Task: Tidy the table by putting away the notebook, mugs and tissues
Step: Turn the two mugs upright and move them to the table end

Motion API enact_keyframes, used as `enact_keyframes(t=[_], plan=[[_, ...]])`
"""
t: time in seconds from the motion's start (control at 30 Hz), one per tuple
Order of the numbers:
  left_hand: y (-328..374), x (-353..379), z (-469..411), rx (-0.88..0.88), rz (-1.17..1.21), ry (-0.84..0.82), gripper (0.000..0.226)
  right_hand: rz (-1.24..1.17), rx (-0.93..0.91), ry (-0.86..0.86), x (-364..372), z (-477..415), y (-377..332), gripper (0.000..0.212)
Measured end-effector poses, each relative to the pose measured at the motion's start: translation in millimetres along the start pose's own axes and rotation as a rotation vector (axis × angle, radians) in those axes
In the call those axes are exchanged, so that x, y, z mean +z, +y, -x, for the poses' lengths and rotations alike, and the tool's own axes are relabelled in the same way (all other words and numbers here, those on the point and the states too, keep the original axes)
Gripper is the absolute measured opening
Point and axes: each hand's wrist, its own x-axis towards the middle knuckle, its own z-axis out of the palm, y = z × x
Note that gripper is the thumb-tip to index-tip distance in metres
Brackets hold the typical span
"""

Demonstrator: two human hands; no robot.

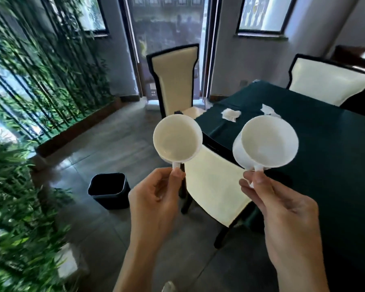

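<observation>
Head view: left grip [156, 192] is pinching left mug [177, 138] by handle at 11 o'clock; right grip [276, 203] is pinching right mug [268, 142] by handle at 1 o'clock, near surface [325, 165]. Mugs prob. light, rigid, breakable; handles suit holding.

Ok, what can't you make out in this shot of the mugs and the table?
Head view:
Notebook: none visible; the table runs off the right edge.
Far tissue: partly hidden behind the right mug.
Left mug and right mug handles: partly covered by the left hand and right hand.
Bin: inside too dark to see contents.
</observation>
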Motion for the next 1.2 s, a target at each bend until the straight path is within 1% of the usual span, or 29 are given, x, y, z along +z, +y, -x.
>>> enact_keyframes(t=[0.2,0.43,0.57,0.7,0.87,1.0,1.1,1.2], plan=[[-13,-39,-50,-0.035,0.037,-0.015,0.018,-0.074,0.019,0.005,66,0,3,0.026],[-20,-44,-97,-0.077,0.083,-0.059,0.023,-0.044,-0.013,0.040,107,-27,15,0.021],[-26,-29,-132,-0.093,0.084,-0.088,0.020,-0.011,-0.019,0.039,122,-60,19,0.021],[-28,-7,-180,-0.101,0.068,-0.119,0.021,0.033,-0.051,0.040,140,-107,17,0.017],[-20,19,-239,-0.073,0.100,-0.142,0.021,-0.004,-0.104,0.029,166,-169,7,0.022],[-20,38,-273,-0.050,0.115,-0.142,0.020,-0.033,-0.108,0.030,176,-207,5,0.022],[-23,53,-297,-0.046,0.129,-0.158,0.022,-0.027,-0.104,0.054,181,-230,10,0.027],[-33,67,-322,-0.058,0.139,-0.173,0.022,0.015,-0.086,0.075,187,-252,16,0.023]])
